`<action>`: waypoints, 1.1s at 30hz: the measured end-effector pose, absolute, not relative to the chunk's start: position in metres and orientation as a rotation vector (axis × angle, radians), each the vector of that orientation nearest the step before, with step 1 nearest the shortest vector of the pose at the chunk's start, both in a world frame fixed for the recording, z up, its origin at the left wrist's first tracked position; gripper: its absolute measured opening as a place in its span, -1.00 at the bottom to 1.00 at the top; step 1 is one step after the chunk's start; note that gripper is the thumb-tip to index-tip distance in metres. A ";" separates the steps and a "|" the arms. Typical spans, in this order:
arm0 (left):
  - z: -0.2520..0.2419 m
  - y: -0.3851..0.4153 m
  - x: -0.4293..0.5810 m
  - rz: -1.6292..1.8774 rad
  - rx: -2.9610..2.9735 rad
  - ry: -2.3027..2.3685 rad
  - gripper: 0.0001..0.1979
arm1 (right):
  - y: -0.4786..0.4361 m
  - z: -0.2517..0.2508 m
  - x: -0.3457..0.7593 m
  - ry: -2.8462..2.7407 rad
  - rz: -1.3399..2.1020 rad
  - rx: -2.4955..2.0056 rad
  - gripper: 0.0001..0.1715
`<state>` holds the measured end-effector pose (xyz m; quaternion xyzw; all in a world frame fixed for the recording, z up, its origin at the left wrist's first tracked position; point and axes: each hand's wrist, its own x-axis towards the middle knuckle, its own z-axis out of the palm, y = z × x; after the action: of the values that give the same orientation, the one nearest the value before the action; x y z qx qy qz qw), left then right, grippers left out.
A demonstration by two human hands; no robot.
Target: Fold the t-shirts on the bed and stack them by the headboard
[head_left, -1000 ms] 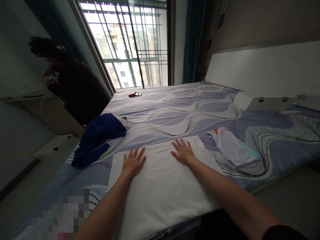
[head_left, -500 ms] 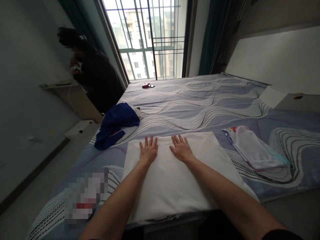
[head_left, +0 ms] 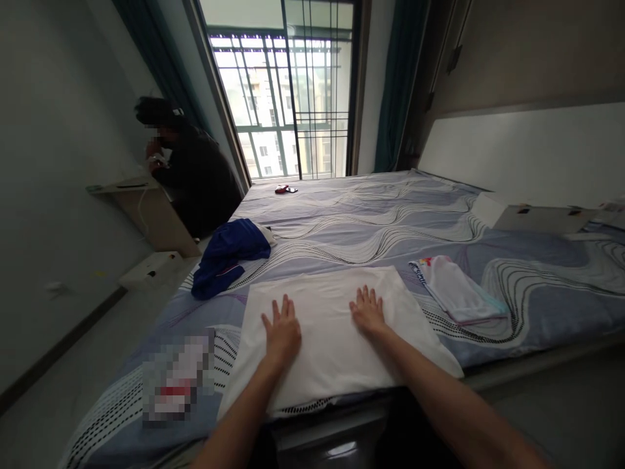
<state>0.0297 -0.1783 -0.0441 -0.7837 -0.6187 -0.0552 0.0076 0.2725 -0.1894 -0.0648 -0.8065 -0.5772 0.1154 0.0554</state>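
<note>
Both palms lie flat with fingers spread, gripping nothing: left hand (head_left: 282,331) and right hand (head_left: 368,311) press the smooth white rectangular cloth (head_left: 326,299) at the near edge of the wavy-patterned grey bedspread (head_left: 371,221). A careless drag could rumple it or slide it off.

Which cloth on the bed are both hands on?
The plain white cloth, flat under left hand and right hand; the blue garment and printed white garment lie untouched.

No lettering can be read: the coloured print on the folded white garment (head_left: 456,296), right of the right hand (head_left: 368,311), is too small to make out.
</note>
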 end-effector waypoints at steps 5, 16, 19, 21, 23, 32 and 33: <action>-0.071 -0.265 0.060 -0.303 -2.641 -1.798 -0.39 | -0.275 -0.085 0.198 -1.958 0.183 -2.170 -0.24; -0.086 -0.278 -0.092 -0.428 -2.256 -1.764 -0.39 | -0.326 -0.096 0.336 -1.746 -0.144 -2.422 -0.32; -0.099 -0.278 -0.115 -0.482 -2.292 -1.682 -0.41 | -0.326 -0.099 0.369 -1.681 -0.132 -2.505 -0.35; -0.104 -0.279 -0.128 -0.557 -2.325 -1.613 -0.43 | -0.329 -0.099 0.387 -1.726 -0.039 -2.499 -0.35; -0.105 -0.281 -0.141 -0.644 -2.385 -1.511 -0.44 | -0.335 -0.100 0.405 -1.839 0.049 -2.408 -0.36; -0.097 -0.280 -0.196 -0.716 -2.692 -1.057 -0.44 | -0.390 -0.095 0.445 -2.030 0.434 -1.749 -0.30; -0.098 -0.279 -0.198 -0.739 -2.716 -1.060 -0.47 | -0.395 -0.092 0.443 -2.045 0.467 -1.698 -0.31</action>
<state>-0.1975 -0.2790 -0.0977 -0.9010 -0.3516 -0.2452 0.0669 0.4435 -0.3947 -0.0925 -0.6138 -0.7393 0.1689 0.2195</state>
